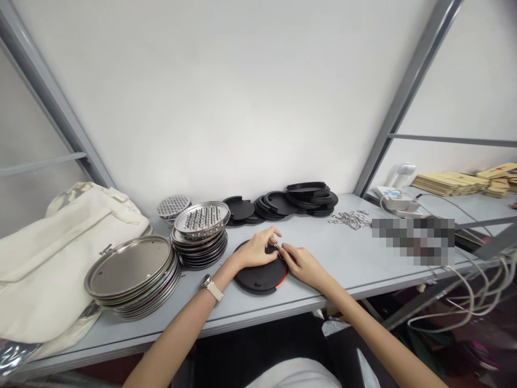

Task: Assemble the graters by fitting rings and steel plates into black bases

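Observation:
A black round disc (258, 275) with a red edge lies flat on the grey table (351, 258) in front of me. Both my hands rest on its far side. My left hand (258, 249), with a watch on the wrist, pinches a small metal ring or clip (278, 248) at the disc's rim. My right hand (301, 262) meets it from the right, its fingers closed on the same small metal part.
Left of the disc stand stacks of metal plates (131, 275) and perforated metal discs (202, 221). Black rings and discs (294, 200) are piled at the back. Loose metal clips (350, 218) lie at the right. A white cloth bag (56, 253) fills the left; cables (476, 291) hang off the right.

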`<state>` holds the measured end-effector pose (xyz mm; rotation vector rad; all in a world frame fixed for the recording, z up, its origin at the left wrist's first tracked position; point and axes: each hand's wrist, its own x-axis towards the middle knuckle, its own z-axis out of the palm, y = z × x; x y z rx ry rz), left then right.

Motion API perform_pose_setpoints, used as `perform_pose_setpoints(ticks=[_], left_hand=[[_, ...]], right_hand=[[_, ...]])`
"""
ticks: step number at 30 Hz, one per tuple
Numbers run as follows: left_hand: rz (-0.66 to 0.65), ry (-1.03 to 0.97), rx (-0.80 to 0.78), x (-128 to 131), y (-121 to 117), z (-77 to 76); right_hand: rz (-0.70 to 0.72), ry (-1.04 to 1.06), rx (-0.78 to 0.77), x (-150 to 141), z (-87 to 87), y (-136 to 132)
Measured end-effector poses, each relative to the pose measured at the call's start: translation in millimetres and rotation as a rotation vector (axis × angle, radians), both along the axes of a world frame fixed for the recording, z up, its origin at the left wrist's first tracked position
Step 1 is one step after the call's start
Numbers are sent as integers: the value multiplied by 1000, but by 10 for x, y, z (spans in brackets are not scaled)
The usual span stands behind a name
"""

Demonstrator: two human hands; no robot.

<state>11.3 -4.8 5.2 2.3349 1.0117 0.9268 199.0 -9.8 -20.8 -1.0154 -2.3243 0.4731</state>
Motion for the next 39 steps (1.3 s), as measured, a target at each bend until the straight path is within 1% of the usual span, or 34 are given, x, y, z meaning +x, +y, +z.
perform_pose_setpoints(ticks=[15, 34, 39], left_hand=[[-16, -2, 0, 3, -6, 14], [-19, -5, -31, 7, -13, 22], [-35, -16, -5, 3, -5, 11]], right_hand=[[-22, -23, 48, -4, 10, -6], [-23, 6, 48, -19, 13, -20], [-23, 3, 53, -12, 9, -20]])
